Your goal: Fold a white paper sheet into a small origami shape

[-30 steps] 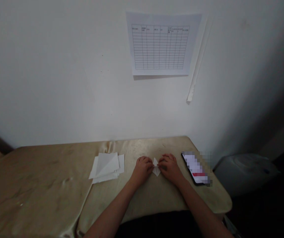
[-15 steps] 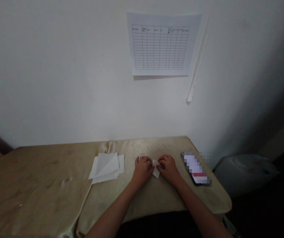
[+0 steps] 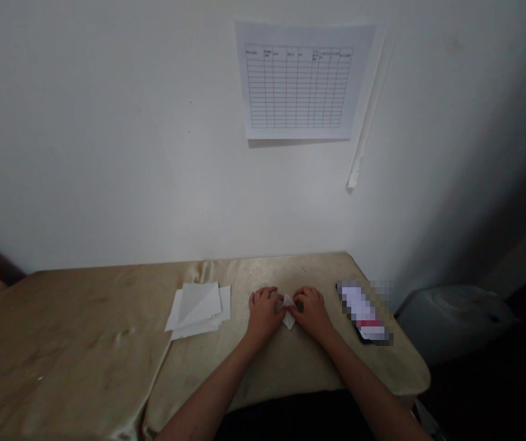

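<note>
A small folded piece of white paper [image 3: 289,321], pointed at top and bottom, lies on the cloth-covered table between my hands. My left hand [image 3: 265,312] has its thumb and fingers closed on the paper's left edge. From the other side, my right hand [image 3: 311,308] grips the right edge, its thumb reaching across the middle of the paper. Both hands rest low on the table, and the fingers partly hide the paper's sides.
To the left lies a loose stack of white paper sheets [image 3: 198,309]. A phone [image 3: 362,312], partly blurred out, sits at the right. Behind the table [image 3: 92,331] rises a white wall with a printed chart [image 3: 300,86]. A pale plastic container [image 3: 451,324] stands beyond the right edge.
My right thumb has shifted inward over the middle of the folded paper. My left hand's fingers have moved slightly, and the paper stays in place.
</note>
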Available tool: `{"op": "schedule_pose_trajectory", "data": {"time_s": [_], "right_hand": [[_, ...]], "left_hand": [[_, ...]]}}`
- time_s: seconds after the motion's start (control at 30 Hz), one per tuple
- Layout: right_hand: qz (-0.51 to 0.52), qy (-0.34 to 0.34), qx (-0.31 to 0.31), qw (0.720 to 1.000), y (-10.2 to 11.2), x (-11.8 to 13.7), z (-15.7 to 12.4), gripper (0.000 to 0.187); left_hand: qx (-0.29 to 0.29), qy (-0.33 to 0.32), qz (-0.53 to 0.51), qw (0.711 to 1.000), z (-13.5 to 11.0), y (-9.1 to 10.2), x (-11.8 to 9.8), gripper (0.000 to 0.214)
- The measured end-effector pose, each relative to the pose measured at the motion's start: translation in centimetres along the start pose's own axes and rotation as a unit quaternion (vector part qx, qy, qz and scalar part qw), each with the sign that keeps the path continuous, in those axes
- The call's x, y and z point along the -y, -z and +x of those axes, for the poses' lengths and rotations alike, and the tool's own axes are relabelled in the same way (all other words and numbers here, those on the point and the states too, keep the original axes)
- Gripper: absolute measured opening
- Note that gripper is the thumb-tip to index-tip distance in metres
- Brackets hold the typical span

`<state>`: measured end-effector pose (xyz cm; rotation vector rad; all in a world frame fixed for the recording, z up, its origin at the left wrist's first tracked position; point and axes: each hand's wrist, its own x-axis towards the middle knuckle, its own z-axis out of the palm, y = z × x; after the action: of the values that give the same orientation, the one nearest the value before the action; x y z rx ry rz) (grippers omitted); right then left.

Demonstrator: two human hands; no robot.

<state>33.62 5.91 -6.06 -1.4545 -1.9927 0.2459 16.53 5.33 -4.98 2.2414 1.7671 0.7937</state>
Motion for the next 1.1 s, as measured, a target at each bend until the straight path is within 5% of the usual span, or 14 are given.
{"op": "schedule_pose_trajectory", "data": {"time_s": [0.77,1.1], "right_hand": [[-0.044,-0.022,0.016,0.999,-0.66,0.15,-0.14,0.02],[-0.02,0.002,0.018,1.0,-0.28,-0.51,-0.31,0.009]], "left_hand": [[0.014,0.008,-0.003,1.0,0.09,0.02,0.05,0.025],[0.026,0.008,-0.007,1.0,0.28,0.38,0.35,0.016]]}}
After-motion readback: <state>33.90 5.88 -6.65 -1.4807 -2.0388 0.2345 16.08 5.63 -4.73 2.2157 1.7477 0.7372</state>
